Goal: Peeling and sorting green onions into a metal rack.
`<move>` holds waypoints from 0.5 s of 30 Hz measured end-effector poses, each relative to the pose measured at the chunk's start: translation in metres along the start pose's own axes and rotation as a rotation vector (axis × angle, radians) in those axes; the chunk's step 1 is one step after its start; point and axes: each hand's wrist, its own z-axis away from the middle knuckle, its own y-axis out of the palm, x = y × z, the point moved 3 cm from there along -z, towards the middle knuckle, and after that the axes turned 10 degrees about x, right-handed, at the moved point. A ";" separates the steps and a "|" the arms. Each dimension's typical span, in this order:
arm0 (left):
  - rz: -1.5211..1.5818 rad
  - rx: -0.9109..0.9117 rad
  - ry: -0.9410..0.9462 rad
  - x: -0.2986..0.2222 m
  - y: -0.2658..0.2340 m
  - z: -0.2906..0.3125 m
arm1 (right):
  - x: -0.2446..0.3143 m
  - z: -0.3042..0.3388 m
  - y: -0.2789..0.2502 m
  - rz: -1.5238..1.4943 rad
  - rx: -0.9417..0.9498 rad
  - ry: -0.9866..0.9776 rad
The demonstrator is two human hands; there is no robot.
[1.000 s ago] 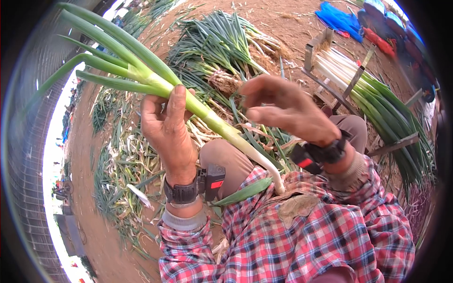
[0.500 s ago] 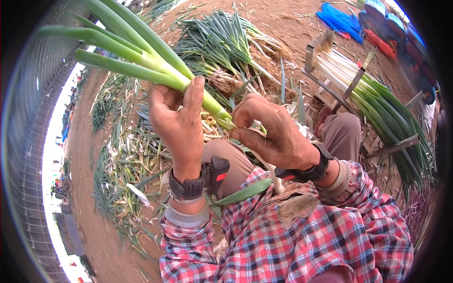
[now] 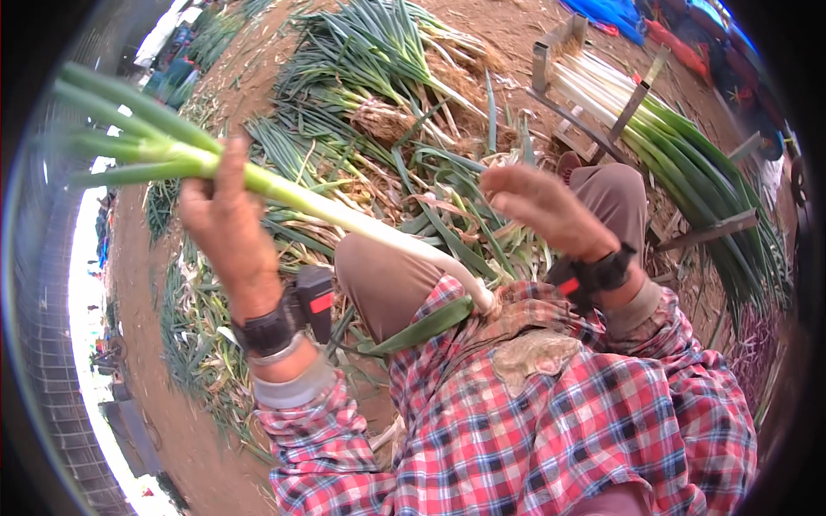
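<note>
The fingers of the left hand (image 3: pixel 228 219) grip a long, smooth, green-and-white leek-like stalk (image 3: pixel 344 215) just below where its leaves fork. The right hand (image 3: pixel 546 211), towards 2 o'clock, is blurred; its fingers look parted and loosely bent, well apart from the stalk, with nothing visible in them. The stalk slants across the view, leafy tips at 10 o'clock, white root end towards 4 o'clock at the lap of a red, black and white plaid garment (image 3: pixel 568 413). A loose, flat green leaf (image 3: pixel 426 328) lies on the lap by that root end, pointing to 8 o'clock.

The step in hand looks like cleaning this one stalk by hand: its shaft appears smooth, and pale, shredded leaf litter (image 3: pixel 202 331) lies at 8 o'clock. The next move seems to call for a steady left hold while the right fingers check near the root for any loose layer.

Farther out, a heap of green stalks with brown roots (image 3: pixel 370 60) spreads at 12 o'clock. At 2 o'clock, a grey-brown, bar-framed rack (image 3: pixel 710 232) holds a neat bundle of white-shafted stalks (image 3: pixel 680 159), their green leaves drooping towards 3 o'clock; beyond, near 1 o'clock, is some bright blue, crumpled material (image 3: pixel 619 15)
</note>
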 end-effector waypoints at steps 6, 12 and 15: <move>0.103 -0.138 0.102 -0.017 -0.073 -0.009 | -0.009 0.004 0.077 -0.151 0.268 0.083; 0.436 -0.358 -0.016 -0.031 -0.022 0.037 | 0.036 -0.016 0.098 -0.649 0.389 -0.051; 0.617 -0.051 0.119 -0.009 -0.073 0.027 | 0.037 -0.013 0.100 -0.515 0.508 -0.062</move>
